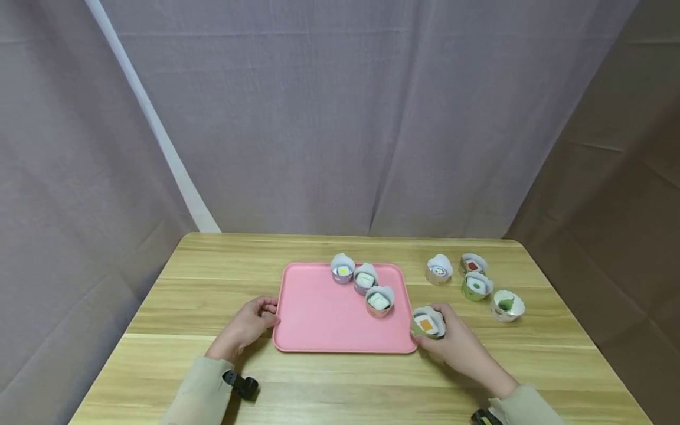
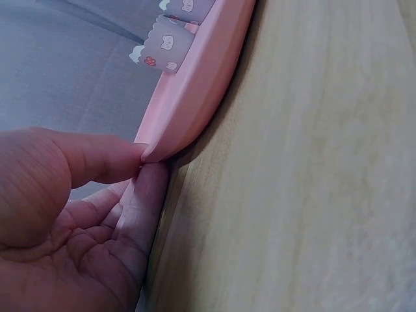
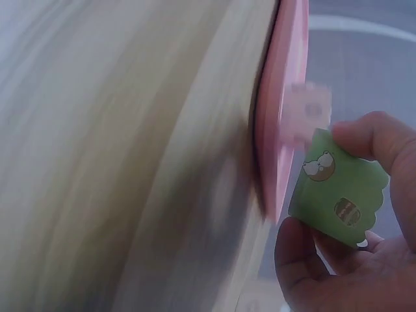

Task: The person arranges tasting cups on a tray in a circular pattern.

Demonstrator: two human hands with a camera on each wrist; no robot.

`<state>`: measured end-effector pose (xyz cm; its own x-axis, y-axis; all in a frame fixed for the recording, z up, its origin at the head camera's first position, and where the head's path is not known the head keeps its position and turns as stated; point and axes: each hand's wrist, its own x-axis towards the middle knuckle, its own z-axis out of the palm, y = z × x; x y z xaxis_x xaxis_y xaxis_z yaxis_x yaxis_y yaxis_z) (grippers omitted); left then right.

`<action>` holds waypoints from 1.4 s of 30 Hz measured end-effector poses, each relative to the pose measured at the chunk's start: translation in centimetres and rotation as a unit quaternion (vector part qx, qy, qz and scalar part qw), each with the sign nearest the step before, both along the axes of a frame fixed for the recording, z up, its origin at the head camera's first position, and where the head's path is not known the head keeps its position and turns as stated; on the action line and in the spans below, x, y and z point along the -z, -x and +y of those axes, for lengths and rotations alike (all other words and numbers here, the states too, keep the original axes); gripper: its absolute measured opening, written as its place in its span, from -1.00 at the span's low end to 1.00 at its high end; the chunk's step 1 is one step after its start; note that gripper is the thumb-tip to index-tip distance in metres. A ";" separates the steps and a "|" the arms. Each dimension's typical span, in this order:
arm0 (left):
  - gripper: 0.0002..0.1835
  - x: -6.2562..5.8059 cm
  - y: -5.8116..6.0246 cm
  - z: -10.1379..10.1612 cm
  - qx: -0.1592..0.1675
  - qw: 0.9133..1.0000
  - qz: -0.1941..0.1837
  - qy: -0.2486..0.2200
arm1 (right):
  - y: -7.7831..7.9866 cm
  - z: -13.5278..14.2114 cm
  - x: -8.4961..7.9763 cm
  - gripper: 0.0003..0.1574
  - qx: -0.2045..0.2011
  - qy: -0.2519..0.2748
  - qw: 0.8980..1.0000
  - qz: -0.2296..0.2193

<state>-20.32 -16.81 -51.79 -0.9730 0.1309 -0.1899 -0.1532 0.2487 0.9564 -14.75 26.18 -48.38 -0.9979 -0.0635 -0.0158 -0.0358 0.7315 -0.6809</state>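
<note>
A pink tray (image 1: 319, 313) lies on the wooden table, with three paper cupcake cups in its right half: a lilac one (image 1: 342, 269) at the back rim, another lilac one (image 1: 365, 280), and a pinkish one (image 1: 379, 301). My left hand (image 1: 249, 324) pinches the tray's left rim between thumb and fingers, as the left wrist view shows closely. My right hand (image 1: 451, 342) grips a green paper cup (image 3: 341, 188) with a cartoon animal print, at the tray's right edge. Inside that cup sits a white piece with an orange square (image 1: 427, 324).
Right of the tray stand more paper cups: a pale one (image 1: 439, 270), one with a red-marked piece (image 1: 473, 265), a green one (image 1: 477, 287) and a white one with a green leafy shape (image 1: 507, 306). Grey curtains (image 1: 265, 118) hang behind the table.
</note>
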 end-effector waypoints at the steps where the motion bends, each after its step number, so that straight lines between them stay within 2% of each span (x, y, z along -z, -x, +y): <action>1: -0.62 0.0 0.0 0.0 0.001 1.000 0.000 0.001 | 0.0 -0.6 0.1 -0.09 -0.004 0.007 1.000 0.000; 6: -0.62 0.1 0.0 0.1 0.001 1.000 0.000 0.001 | 0.1 -3.1 0.7 -0.19 -0.024 0.037 0.999 0.003; 20: -0.61 0.4 0.2 0.1 -0.005 1.000 0.002 -0.004 | 0.3 -6.2 1.9 -0.33 -0.054 0.031 0.997 0.046; 25: -0.61 0.3 0.2 0.1 -0.007 1.000 0.002 -0.004 | 0.2 -6.4 2.0 -0.30 -0.048 0.047 0.998 0.017; 31: -0.61 0.3 0.1 0.0 -0.007 1.000 0.001 0.003 | 0.1 -6.6 1.8 -0.25 -0.029 0.094 0.995 -0.026; 42: -0.61 0.1 0.0 0.0 -0.004 1.000 0.008 0.006 | 0.4 -7.4 2.0 -0.27 -0.021 0.086 0.996 -0.020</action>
